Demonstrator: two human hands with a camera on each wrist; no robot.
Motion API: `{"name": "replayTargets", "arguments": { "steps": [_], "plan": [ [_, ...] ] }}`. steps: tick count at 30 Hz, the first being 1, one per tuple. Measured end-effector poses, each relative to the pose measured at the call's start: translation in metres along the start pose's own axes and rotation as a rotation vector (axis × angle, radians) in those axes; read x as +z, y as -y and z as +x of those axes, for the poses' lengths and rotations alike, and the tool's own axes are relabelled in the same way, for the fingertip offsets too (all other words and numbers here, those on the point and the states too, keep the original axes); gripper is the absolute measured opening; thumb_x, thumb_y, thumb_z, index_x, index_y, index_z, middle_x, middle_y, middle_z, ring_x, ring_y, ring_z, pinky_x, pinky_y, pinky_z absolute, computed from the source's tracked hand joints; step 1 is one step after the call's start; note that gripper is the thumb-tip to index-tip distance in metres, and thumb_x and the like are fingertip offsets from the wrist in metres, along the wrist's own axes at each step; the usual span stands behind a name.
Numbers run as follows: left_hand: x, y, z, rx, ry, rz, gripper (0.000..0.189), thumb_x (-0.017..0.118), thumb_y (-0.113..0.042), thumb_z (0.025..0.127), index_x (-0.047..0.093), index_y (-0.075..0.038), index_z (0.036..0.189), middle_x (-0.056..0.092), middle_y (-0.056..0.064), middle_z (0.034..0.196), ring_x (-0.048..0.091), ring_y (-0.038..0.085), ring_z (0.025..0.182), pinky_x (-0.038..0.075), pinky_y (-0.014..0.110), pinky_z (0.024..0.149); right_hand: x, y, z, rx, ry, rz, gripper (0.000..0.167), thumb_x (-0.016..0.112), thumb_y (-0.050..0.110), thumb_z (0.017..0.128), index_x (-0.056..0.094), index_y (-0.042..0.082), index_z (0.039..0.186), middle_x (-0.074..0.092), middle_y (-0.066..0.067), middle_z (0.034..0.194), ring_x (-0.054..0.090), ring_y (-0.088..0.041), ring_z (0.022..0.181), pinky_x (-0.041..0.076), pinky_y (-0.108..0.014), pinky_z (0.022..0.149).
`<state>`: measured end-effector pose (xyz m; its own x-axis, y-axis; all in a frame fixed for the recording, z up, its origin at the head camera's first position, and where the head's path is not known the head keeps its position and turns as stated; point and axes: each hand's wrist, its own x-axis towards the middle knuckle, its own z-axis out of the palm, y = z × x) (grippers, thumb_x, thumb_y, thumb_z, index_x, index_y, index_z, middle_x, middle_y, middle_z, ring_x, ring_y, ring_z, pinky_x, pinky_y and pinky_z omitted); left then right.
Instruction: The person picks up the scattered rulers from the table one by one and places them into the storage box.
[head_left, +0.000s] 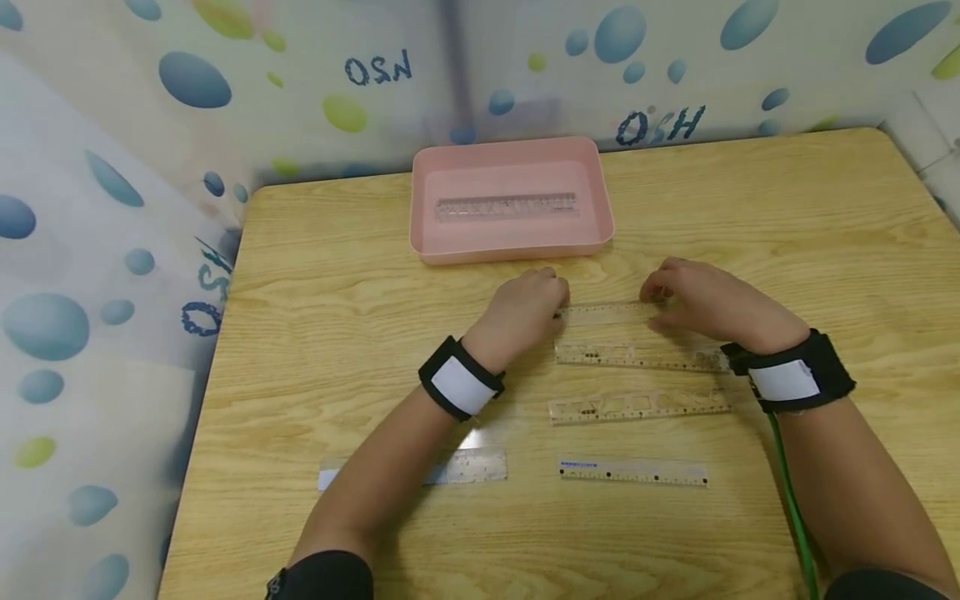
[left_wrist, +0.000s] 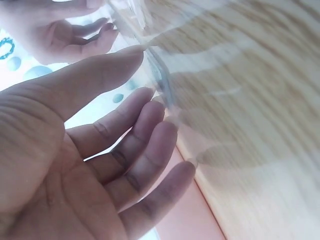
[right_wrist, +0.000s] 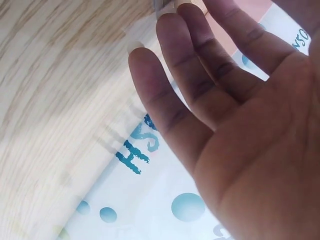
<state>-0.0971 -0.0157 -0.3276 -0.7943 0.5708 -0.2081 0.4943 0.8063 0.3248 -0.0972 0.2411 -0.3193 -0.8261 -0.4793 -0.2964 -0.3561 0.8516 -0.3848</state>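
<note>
My left hand (head_left: 525, 310) is at the left end of a clear ruler (head_left: 609, 313) lying in front of the pink tray. In the left wrist view, its thumb and fingertips stand around that end of the ruler (left_wrist: 162, 80), at its two edges. My right hand (head_left: 701, 300) is at the ruler's other end, its loosely bent fingers and thumb apart around it. In the right wrist view the fingertips (right_wrist: 136, 55) are close over the table, and a small piece of the ruler (right_wrist: 165, 6) shows beside them.
Behind the hands, the pink tray (head_left: 513, 247) holds one clear ruler (head_left: 506, 206). Nearer me lie more clear rulers: two yellowish ones (head_left: 637, 357) (head_left: 637, 407), one with blue print (head_left: 633, 472), and one (head_left: 468, 467) partly hidden under my left forearm. A green cable (head_left: 791, 500) trails from the right wristband.
</note>
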Motion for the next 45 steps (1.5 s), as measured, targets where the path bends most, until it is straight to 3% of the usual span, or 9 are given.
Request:
{"name": "replayTargets", "arguments": {
  "steps": [6,12,18,24,30,33,37,42,45],
  "plan": [
    [0.0,0.0,0.0,0.02,-0.002,-0.007,0.023,0.072,-0.016,0.098,0.071,-0.007,0.119,0.068,0.009,0.118,0.065,0.025,0.11,0.056,0.035,0.093,0.0,0.0,0.0,0.007,-0.006,0.009,0.025,0.081,0.013,0.091,0.071,0.0,0.11,0.069,-0.014,0.105,0.066,-0.025,0.094,0.055,-0.049,0.083],
    [0.002,0.003,-0.002,0.064,-0.018,0.014,0.023,0.07,-0.014,0.1,0.068,-0.006,0.121,0.068,0.01,0.119,0.065,0.027,0.111,0.055,0.037,0.095,0.005,-0.003,0.003,-0.038,-0.063,0.085,0.015,0.078,0.013,0.093,0.073,0.009,0.107,0.072,-0.001,0.09,0.064,-0.013,0.081,0.054,-0.036,0.075],
    [0.001,0.005,-0.004,0.077,-0.063,0.042,0.025,0.07,-0.012,0.098,0.067,-0.004,0.122,0.069,0.013,0.118,0.068,0.029,0.109,0.058,0.038,0.092,0.007,-0.009,0.006,-0.07,-0.123,0.151,0.008,0.076,0.012,0.096,0.08,0.013,0.103,0.077,-0.001,0.097,0.066,-0.01,0.083,0.053,-0.026,0.072],
    [-0.013,0.015,-0.009,0.091,-0.079,0.077,0.036,0.073,-0.023,0.099,0.065,-0.008,0.131,0.068,0.009,0.128,0.068,0.024,0.114,0.058,0.035,0.093,0.003,0.0,0.004,-0.048,-0.089,0.335,0.019,0.068,0.013,0.101,0.076,0.007,0.117,0.075,-0.005,0.093,0.068,-0.013,0.075,0.055,-0.025,0.067],
    [-0.027,0.029,-0.023,0.176,-0.184,0.117,0.039,0.08,-0.024,0.093,0.069,-0.009,0.128,0.071,0.005,0.129,0.069,0.021,0.114,0.056,0.033,0.096,0.005,0.021,0.005,-0.085,-0.084,0.46,0.029,0.061,0.011,0.105,0.067,0.002,0.132,0.069,-0.01,0.083,0.066,-0.022,0.071,0.057,-0.031,0.066],
    [-0.03,0.033,-0.032,0.178,-0.196,0.169,0.036,0.078,-0.023,0.094,0.07,-0.009,0.127,0.071,0.005,0.129,0.069,0.021,0.114,0.057,0.034,0.097,0.008,0.036,0.01,-0.118,-0.153,0.423,0.03,0.064,0.014,0.104,0.066,0.005,0.133,0.065,-0.008,0.078,0.062,-0.025,0.066,0.052,-0.029,0.061],
    [-0.032,0.041,-0.04,0.167,-0.212,0.207,0.034,0.075,-0.023,0.097,0.07,-0.008,0.127,0.071,0.006,0.127,0.069,0.021,0.114,0.056,0.033,0.098,0.009,0.054,0.014,-0.158,-0.283,0.257,0.029,0.072,0.02,0.1,0.066,0.007,0.125,0.06,-0.006,0.078,0.053,-0.02,0.067,0.044,-0.028,0.06],
    [-0.046,0.053,-0.05,0.157,-0.307,0.252,0.031,0.075,-0.024,0.096,0.072,-0.006,0.121,0.075,0.008,0.11,0.072,0.022,0.1,0.059,0.033,0.088,-0.004,0.073,0.025,-0.207,-0.332,0.027,0.034,0.074,0.02,0.098,0.063,0.001,0.124,0.071,-0.014,0.101,0.066,-0.025,0.084,0.054,-0.042,0.073],
    [-0.06,0.062,-0.053,0.11,-0.288,0.25,0.026,0.073,-0.025,0.098,0.074,-0.005,0.114,0.076,0.009,0.102,0.073,0.023,0.092,0.06,0.034,0.082,-0.014,0.083,0.038,-0.239,-0.333,-0.077,0.035,0.073,0.021,0.099,0.065,0.0,0.125,0.073,-0.018,0.11,0.07,-0.031,0.094,0.057,-0.048,0.081]
  ]
}}
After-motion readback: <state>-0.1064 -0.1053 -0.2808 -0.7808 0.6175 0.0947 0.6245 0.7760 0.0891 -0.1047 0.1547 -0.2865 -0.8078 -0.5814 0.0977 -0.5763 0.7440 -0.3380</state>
